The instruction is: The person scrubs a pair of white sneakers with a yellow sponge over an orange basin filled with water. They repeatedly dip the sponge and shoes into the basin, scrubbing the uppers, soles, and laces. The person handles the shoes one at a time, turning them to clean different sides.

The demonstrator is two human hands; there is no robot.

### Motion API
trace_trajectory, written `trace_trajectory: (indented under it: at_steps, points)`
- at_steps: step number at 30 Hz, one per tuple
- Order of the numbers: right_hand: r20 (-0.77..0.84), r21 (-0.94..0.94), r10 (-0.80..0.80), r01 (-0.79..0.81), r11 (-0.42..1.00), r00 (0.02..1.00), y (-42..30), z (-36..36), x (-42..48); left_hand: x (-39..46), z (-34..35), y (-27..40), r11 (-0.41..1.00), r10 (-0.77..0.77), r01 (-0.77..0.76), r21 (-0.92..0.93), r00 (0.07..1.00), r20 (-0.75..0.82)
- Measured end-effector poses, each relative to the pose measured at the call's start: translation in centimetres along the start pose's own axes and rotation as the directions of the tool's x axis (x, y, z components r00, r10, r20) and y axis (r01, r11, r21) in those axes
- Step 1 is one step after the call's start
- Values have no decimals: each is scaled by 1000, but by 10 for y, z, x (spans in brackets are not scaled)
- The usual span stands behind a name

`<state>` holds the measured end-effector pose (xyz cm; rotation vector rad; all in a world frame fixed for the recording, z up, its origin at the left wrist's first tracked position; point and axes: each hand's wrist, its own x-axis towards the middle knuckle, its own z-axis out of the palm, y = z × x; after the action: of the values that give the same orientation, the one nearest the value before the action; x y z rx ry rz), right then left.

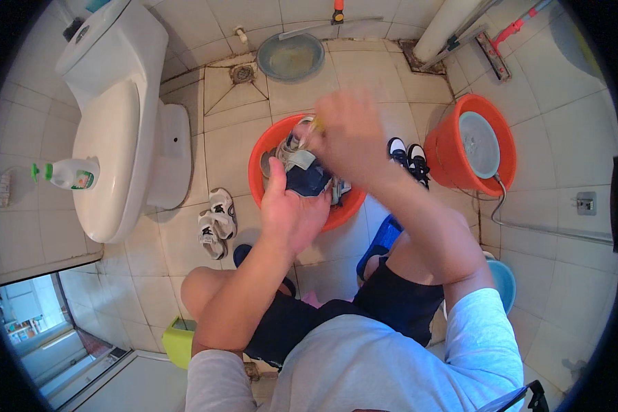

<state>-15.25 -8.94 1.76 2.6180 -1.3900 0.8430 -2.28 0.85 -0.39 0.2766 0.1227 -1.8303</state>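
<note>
A small shoe (306,175), dark blue with light straps, rests against my left hand (296,213) over an orange plastic basin (256,175). The thumb and palm of that hand cradle the shoe from the near side. My right hand (347,126) is blurred above the shoe's far end, with something yellowish partly showing at its fingers; what it holds is unclear. More shoes (340,190) lie in the basin, largely covered by the hands and the held shoe.
White sneakers (217,221) stand left of the basin, black-and-white sneakers (409,157) to its right. An orange bucket (443,154) holds a pale basin (479,144) and a hose. A toilet (108,165) with a bottle (74,174) on its lid stands left; a grey basin (291,56) lies beyond.
</note>
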Motion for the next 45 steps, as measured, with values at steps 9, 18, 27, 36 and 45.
trace_trajectory:
  at_steps: [9, 18, 27, 36, 45]
  points:
    - [-43, 449, 527, -454, 769, 849, 61, 7, 17, 8, 0, -1, 982, 74, -54, 182, 992, -101]
    - [-202, 252, -257, 304, 919, 945, 12, -21, -2, -2, -14, -9, 315, 216, -182, 931, 969, 117]
    - [-47, 376, -209, 211, 902, 977, -10, -29, -3, 0, -24, -18, -268, 134, -425, 865, 872, 471]
    - [-83, 397, -184, 202, 896, 979, -26, -23, -7, 6, -36, -20, -463, -24, -430, 775, 880, 474]
    - [197, 416, 164, -233, 879, 967, -1, -16, 8, 8, -20, -2, -631, -73, -30, 775, 997, -21]
